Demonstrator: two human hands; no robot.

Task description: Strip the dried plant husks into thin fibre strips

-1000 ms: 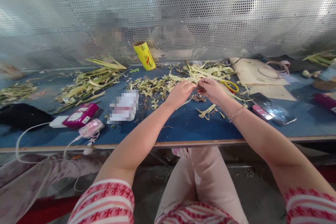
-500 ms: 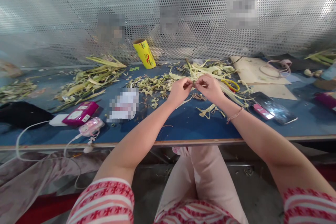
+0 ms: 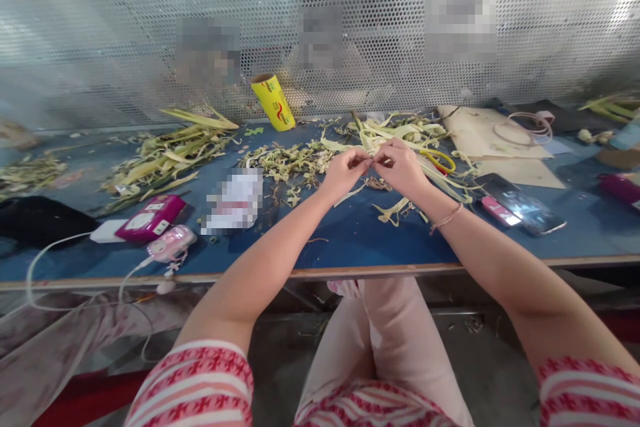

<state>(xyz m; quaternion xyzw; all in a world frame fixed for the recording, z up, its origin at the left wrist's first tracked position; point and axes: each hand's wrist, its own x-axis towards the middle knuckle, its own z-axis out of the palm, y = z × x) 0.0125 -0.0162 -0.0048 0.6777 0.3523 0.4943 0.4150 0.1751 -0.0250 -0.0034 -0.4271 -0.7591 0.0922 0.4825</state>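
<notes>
Both hands pinching one leaf strip above the bench.
Left hand and right hand fingers are gripping a thin leaf strip lying left-right; bare blue bench is lying nearer the front edge.

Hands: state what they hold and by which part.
Left hand and right hand pinch a thin leaf strip between their fingertips, one at each end; the strip is too small to identify further.

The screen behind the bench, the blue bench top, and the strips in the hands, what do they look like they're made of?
The screen looks like perforated sheet metal: regular round holes, silvery glare. The bench top seems a matte blue covering over board, going by its bare brownish front edge. The strip, pinched between left hand and right hand, looks like dried plant fibre, perhaps leaf or husk: pale, curling.
</notes>
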